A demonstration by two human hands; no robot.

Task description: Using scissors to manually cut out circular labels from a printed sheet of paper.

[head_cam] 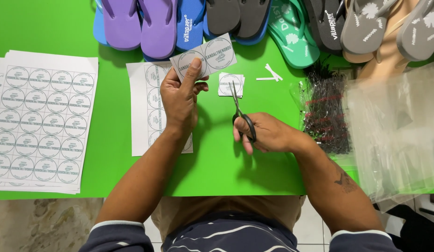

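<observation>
My left hand (pixel 179 95) pinches a cut paper strip (pixel 205 57) bearing two round printed labels, held up above the green table (pixel 114 116). My right hand (pixel 266 133) grips black-handled scissors (pixel 239 112), blades pointing away toward a small stack of cut square labels (pixel 231 85). Under my left hand and forearm lies a partly cut label sheet (pixel 144 107).
A stack of full label sheets (pixel 40 121) lies at the left. Several flip-flops (pixel 235 18) in purple, blue, grey, green and tan line the far edge. A bag of black plastic ties (pixel 325 112) and clear plastic bags (pixel 394 126) lie at the right. Paper slivers (pixel 270 74) lie nearby.
</observation>
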